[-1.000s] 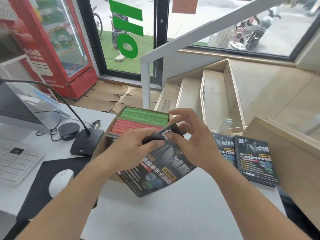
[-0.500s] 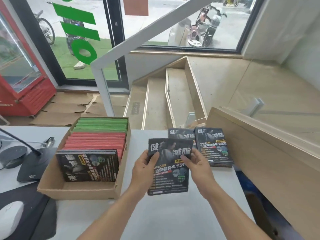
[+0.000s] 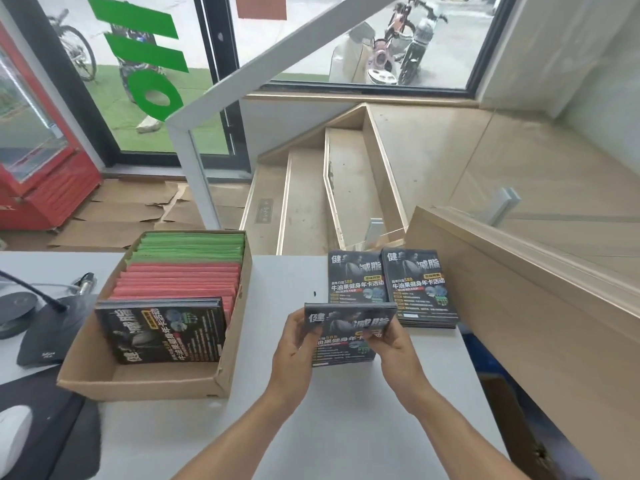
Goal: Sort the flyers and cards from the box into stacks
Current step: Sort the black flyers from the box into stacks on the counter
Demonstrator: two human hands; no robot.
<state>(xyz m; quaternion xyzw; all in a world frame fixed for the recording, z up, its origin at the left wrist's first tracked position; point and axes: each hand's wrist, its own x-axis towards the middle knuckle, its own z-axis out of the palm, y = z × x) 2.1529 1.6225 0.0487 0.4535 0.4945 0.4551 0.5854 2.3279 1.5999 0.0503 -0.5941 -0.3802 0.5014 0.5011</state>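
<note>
From my remote seat I see only two bare forearms coming up from the bottom edge of the head view, ending in the left hand [image 3: 294, 341] and the right hand [image 3: 393, 344]. No sleeve, cuff or glove covers either arm as far down as the frame reaches. I make out no watch, band or ring on the wrists and fingers that show. The fingernails look short and unpainted, though they are small here.

Dark flyer bundle [image 3: 346, 332] held upright, right of box [image 3: 149, 379]; two flyer stacks [image 3: 391, 289] lie behind it.
</note>
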